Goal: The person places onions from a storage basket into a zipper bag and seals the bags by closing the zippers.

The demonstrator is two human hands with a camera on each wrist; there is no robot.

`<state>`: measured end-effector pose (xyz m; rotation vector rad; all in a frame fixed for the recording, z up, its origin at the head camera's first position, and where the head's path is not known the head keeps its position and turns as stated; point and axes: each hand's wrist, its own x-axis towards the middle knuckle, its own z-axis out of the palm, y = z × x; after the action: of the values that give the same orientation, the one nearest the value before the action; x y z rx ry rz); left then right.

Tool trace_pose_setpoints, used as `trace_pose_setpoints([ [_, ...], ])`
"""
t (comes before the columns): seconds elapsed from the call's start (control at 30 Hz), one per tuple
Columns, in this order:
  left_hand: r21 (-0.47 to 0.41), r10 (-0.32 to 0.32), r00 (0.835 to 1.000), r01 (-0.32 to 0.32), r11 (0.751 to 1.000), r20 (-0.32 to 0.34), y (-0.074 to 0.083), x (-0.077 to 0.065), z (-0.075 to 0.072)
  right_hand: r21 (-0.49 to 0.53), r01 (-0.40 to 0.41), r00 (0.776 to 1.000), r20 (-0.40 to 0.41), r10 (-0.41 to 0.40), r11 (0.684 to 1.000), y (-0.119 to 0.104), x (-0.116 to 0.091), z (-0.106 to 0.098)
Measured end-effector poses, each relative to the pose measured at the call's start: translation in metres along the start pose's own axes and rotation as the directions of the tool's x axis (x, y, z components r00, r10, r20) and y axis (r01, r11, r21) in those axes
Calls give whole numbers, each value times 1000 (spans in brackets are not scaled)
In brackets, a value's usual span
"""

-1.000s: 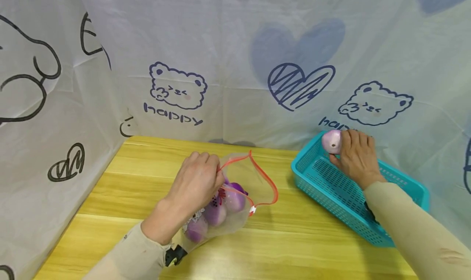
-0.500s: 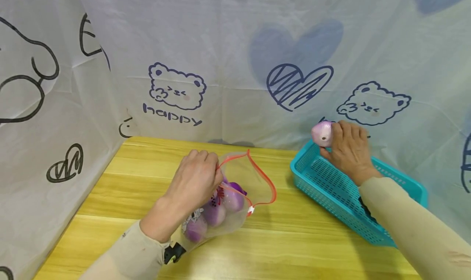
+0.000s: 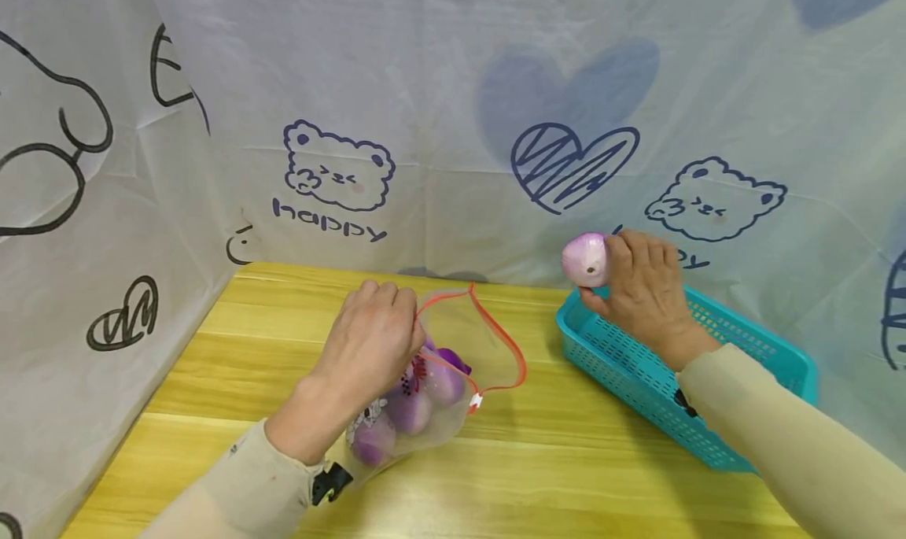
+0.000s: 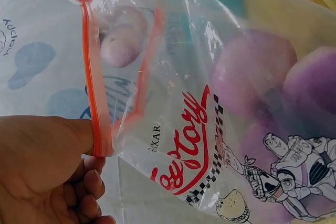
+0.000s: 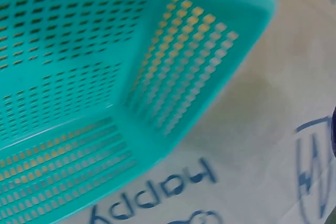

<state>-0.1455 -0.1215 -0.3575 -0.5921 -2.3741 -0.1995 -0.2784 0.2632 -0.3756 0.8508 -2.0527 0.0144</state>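
In the head view, the left hand (image 3: 368,342) pinches the edge of a clear bag (image 3: 442,433), beside its red zip rim (image 3: 506,339). The mouth of the bag stands open toward the right, and several purple balls (image 3: 410,411), similar to onions, lie together inside. The right hand (image 3: 646,293) has its fingers and thumb bent around one pale purple ball (image 3: 585,260), which is at the far left corner of a turquoise basket (image 3: 630,385); how high it is above the rim, I cannot tell. Bag and basket are apart on the yellow wooden table (image 3: 552,460), before a printed cloth (image 3: 453,75).

The left wrist view shows more clearly the thumb pressing the rim against a finger, and also red lettering (image 4: 186,145) and cartoon figures (image 4: 294,166), which the head view gives only in part. Through the film, the pale ball is seen too.

The right wrist view shows instead the perforated inner walls of the basket; the grip is visible only from the head.
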Motion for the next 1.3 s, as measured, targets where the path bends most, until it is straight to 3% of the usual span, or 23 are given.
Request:
trace_pose_setpoints([
  [0.2,50,34,999,-32,998,-37,0,2,-1,40,61,998,-15,-61,997,-28,18,-14],
  [0.47,18,27,997,-26,999,-67,-3,7,-6,121,150,987,-83,-141,981,-67,42,-31],
  [0.63,-1,12,998,-12,1000,-61,-2,9,-9,169,208,977,-80,-197,963,-91,51,-37],
  [0.83,-22,-8,999,8,1000,-35,0,11,-10,175,245,968,7,-250,954,-115,57,-36],
  [1.3,-38,-23,999,22,999,-27,2,12,-10,133,342,915,179,-362,930,-147,61,-10],
])
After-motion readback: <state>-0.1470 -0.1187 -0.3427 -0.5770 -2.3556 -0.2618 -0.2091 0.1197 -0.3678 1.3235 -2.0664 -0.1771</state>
